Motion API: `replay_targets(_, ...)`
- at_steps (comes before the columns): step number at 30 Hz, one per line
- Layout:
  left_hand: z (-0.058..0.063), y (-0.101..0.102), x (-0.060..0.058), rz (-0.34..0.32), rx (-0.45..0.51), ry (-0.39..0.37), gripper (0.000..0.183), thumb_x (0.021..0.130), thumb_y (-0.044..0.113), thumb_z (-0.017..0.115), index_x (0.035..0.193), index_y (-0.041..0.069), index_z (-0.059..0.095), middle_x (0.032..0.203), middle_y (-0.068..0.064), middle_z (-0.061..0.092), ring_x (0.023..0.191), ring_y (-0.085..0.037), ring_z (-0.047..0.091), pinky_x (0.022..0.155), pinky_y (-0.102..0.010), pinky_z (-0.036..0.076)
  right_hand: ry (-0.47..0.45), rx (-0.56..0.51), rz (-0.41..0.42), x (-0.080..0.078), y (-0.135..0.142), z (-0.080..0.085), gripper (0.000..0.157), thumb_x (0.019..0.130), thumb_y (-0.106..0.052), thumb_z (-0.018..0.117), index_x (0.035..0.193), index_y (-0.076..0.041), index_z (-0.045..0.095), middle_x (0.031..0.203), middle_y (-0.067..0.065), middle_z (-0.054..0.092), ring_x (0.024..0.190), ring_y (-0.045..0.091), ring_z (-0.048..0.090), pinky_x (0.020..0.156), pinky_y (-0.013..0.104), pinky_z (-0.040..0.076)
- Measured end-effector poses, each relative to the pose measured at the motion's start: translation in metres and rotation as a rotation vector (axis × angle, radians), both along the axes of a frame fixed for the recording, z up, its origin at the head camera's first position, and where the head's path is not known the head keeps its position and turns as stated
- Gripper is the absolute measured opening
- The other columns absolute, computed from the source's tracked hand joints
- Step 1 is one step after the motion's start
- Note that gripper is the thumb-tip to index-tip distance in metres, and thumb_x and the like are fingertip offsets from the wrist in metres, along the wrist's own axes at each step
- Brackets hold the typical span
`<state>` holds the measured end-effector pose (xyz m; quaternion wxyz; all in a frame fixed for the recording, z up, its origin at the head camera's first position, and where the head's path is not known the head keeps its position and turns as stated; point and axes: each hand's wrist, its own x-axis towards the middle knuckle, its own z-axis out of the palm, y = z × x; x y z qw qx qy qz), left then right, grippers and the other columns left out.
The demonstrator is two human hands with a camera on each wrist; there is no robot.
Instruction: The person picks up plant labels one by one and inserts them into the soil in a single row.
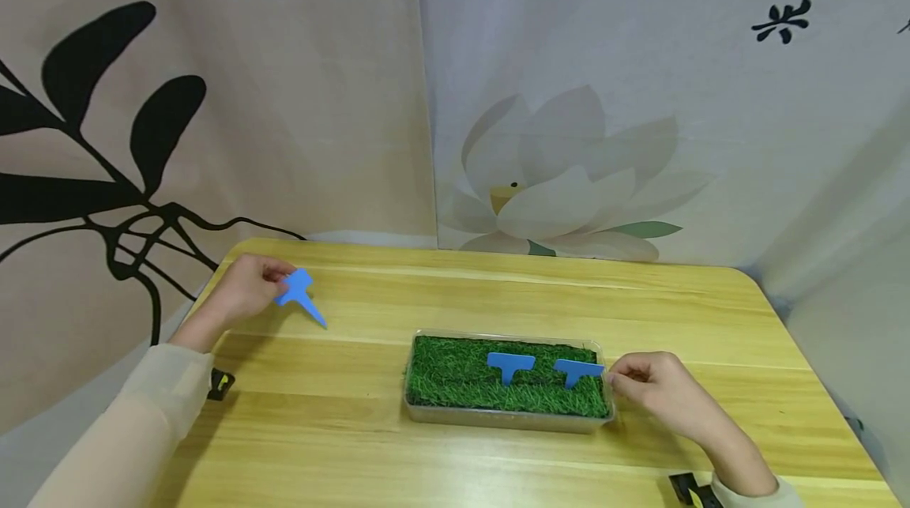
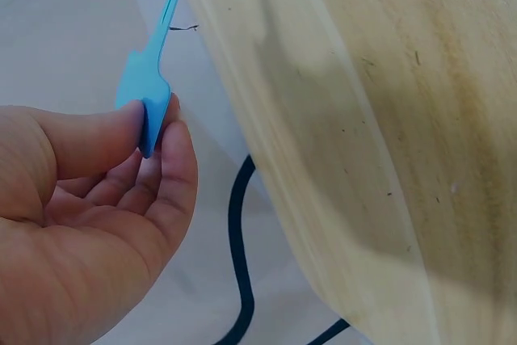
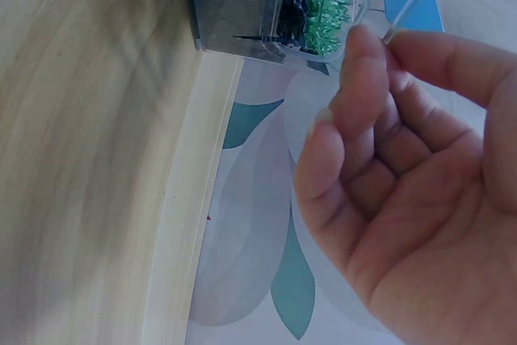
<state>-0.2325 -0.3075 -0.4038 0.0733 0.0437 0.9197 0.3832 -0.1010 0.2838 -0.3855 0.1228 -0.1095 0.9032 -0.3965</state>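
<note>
Between thumb and fingers, my left hand (image 1: pixel 249 287) pinches a blue T-shaped plant label (image 1: pixel 297 287) by its broad head, over the table's left part. Its pointed stem slants down to the right; in the left wrist view the label (image 2: pixel 145 82) points upward. A clear plastic tray (image 1: pixel 498 419) filled with green artificial grass (image 1: pixel 455 381) stands right of the table's middle. Two more blue plant labels, one nearer the centre (image 1: pixel 510 363) and one by the right end (image 1: pixel 577 370), stand in the grass. My right hand (image 1: pixel 661 389) pinches the tray's right rim with thumb and forefinger.
The light wooden table (image 1: pixel 341 445) has rounded back corners. Behind it hangs a pale curtain (image 1: pixel 341 97) printed with dark leaves and a lotus flower. Black straps with yellow marks show at the left wrist (image 1: pixel 220 385) and right wrist (image 1: pixel 686 486).
</note>
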Motion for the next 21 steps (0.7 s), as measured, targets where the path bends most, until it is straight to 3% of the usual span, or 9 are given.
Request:
replay_targets(8, 0.003, 0.009, 0.006, 0.070, 0.051, 0.070, 0.029, 0.098, -0.005, 0.064, 0.125, -0.016, 0.066, 0.109, -0.027, 0.070, 0.094, -0.030, 0.064, 0.065, -0.021, 0.051, 0.005, -0.005, 0.004, 0.000, 0.000, 0.000, 0.015, 0.103, -0.013, 0.067, 0.092, -0.012, 0.077, 0.083, 0.001, 0.071, 0.062, 0.006, 0.048, 0.054, 0.027, 0.044)
replay_targets(14, 0.007, 0.013, 0.009, 0.126, 0.082, 0.118, 0.027, 0.098, -0.005, 0.066, 0.123, -0.016, 0.067, 0.105, -0.026, 0.069, 0.087, -0.024, 0.065, 0.063, -0.020, 0.051, 0.007, -0.003, 0.002, 0.000, -0.001, 0.000, 0.015, 0.103, -0.012, 0.067, 0.092, -0.011, 0.077, 0.086, 0.004, 0.073, 0.066, 0.007, 0.053, 0.057, 0.027, 0.047)
replay_targets(21, 0.013, 0.020, 0.016, 0.160, 0.112, 0.175, 0.026, 0.099, -0.002, 0.066, 0.122, -0.014, 0.069, 0.105, -0.026, 0.071, 0.084, -0.020, 0.068, 0.065, -0.020, 0.054, 0.006, -0.004, -0.006, 0.000, -0.001, 0.000, 0.015, 0.102, -0.013, 0.067, 0.091, -0.011, 0.077, 0.083, 0.003, 0.071, 0.062, 0.006, 0.049, 0.055, 0.027, 0.044)
